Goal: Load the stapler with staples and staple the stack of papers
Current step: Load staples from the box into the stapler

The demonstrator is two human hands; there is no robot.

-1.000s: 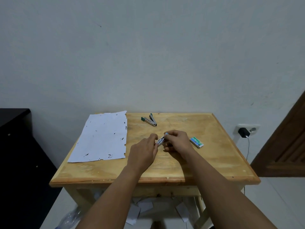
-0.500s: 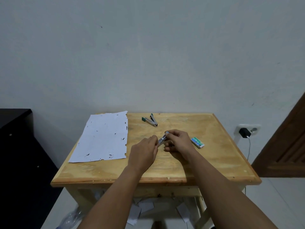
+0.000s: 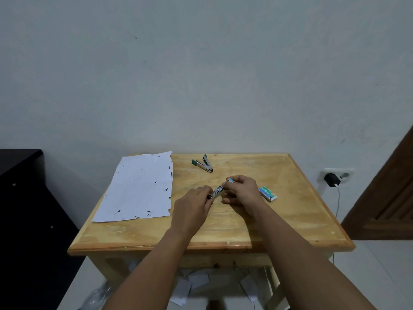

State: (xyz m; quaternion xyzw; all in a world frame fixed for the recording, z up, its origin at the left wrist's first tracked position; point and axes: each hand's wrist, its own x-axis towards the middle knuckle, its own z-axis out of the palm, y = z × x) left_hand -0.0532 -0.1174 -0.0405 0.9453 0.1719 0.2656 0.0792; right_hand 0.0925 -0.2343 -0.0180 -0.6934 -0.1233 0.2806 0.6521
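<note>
A green and metal stapler (image 3: 202, 164) lies hinged open near the back of the wooden table (image 3: 297, 211). A stack of white papers (image 3: 138, 186) with ragged edges lies on the table's left part. Over the middle of the table, my right hand (image 3: 243, 190) grips a small blue and white staple box (image 3: 230, 180). My left hand (image 3: 192, 206) pinches the lower end of a silvery strip of staples (image 3: 218, 190) that sticks out of that box. A second green staple box (image 3: 267, 193) rests on the table just right of my right hand.
A dark cabinet (image 3: 26, 198) stands left of the table. On the wall to the right, a socket holds a black charger (image 3: 332, 179) with a hanging cable. A brown door (image 3: 388, 198) is at far right. Paper scraps (image 3: 196, 285) lie under the table.
My hands have drawn slightly apart, and more of the silvery strip shows between them. The stapler, the papers and the second box have not moved.
</note>
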